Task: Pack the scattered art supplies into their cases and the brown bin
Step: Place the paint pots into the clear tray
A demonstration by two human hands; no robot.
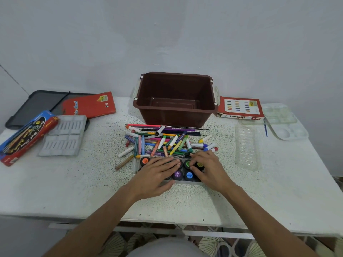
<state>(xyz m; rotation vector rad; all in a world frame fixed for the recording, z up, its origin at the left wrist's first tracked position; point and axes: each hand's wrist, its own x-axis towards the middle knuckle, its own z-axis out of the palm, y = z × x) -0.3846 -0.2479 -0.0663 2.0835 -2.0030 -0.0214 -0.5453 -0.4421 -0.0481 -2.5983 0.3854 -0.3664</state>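
Two hands were down on the paint jar tray (185, 182), forearms reaching in from the near table edge. Left hand (157, 172): palm down, fingers (168, 162) straight and together, lying flat across the jar lids, thumb at the tray's near rim. Right hand (207, 168): fingers bent, tips curled round the yellow-labelled jar (199, 165). Between the two sets of fingertips: round black lids with green, purple and blue labels. Orange-labelled jar (145, 160) sat just left of the left fingers. Tray was white, shallow, rectangular. Just beyond the fingertips, reaching the tray's far edge: loose pile of crayons and markers (167, 141), thin sticks, some paper-wrapped, some plastic. Farther out past the pile: brown bin (176, 115), hard plastic, rectangular, open top. Right of the right hand, apart: clear ribbed plastic insert (247, 147). Well left of the left hand: grey moulded insert (64, 136). All on a speckled white table (74, 182).
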